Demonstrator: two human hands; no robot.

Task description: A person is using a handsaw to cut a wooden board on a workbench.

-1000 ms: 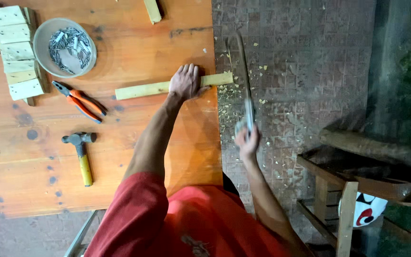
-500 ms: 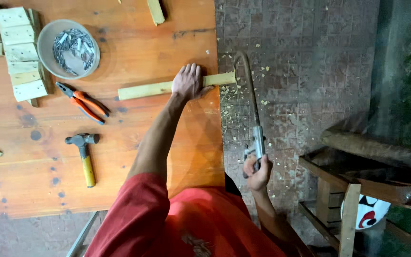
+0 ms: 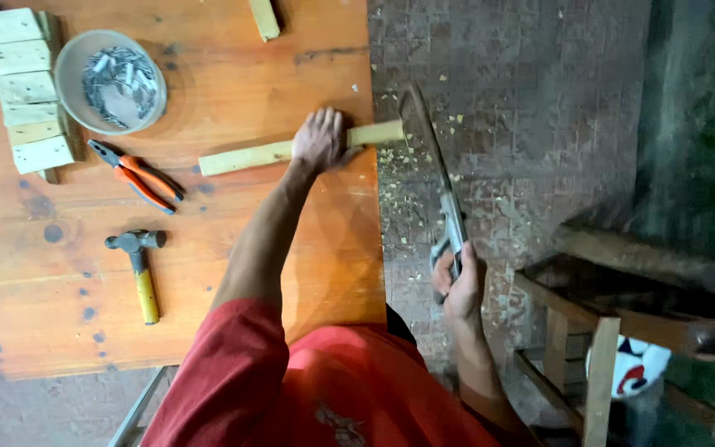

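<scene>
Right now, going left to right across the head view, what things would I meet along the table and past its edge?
Stack of cut wooden blocks → bowl of nails → orange-handled pliers → left hand pressing the wood strip → hand saw → right hand → wooden stool.

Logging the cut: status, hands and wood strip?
Left hand pressing wood strip on table. Right hand gripping handsaw at overhanging end. Cut path clear.
</scene>
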